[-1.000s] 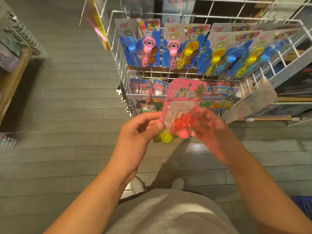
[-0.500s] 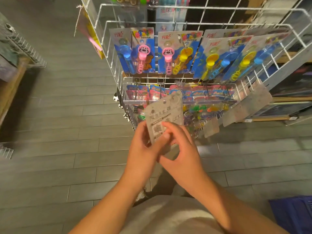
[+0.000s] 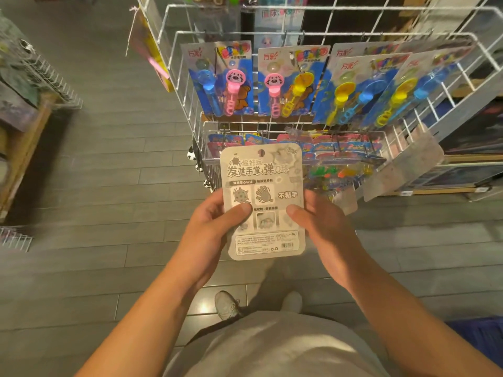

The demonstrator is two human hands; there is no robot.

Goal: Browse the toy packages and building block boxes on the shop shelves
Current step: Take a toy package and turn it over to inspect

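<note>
Item in hand: one flat grey printed-card toy package with rounded corners and a hang hole point(image 3: 262, 202), held upright between the person and the rack, its printed back toward the viewer. The left hand point(image 3: 211, 229) grips its left edge, thumb laid across the card, fingers curled behind. The right hand point(image 3: 324, 227) grips the right edge the same way, thumb on the face. The fingers behind the card are hidden.

Progress, as judged: browsing is under way. One package is off the rack and its back is being read; the rest of the display looks untouched, and no building block boxes can be made out, so most of the task seems left.

Container 1: white wire display rack, upper tier point(image 3: 321, 36). Holds a row of blue blister cards with pink, yellow and blue plastic scoop toys point(image 3: 236, 80), hung side by side, the right-hand ones fanned and overlapping.

Container 2: white wire basket, lower tier point(image 3: 212, 126). Holds small red-and-blue carded packages point(image 3: 326, 148) packed upright, bright items beneath them too blurred to name.

Container 3: wooden shelf with wire baskets, far left point(image 3: 35, 77). Contents blurred.

Floor: grey plank tiles point(image 3: 109, 186).
</note>
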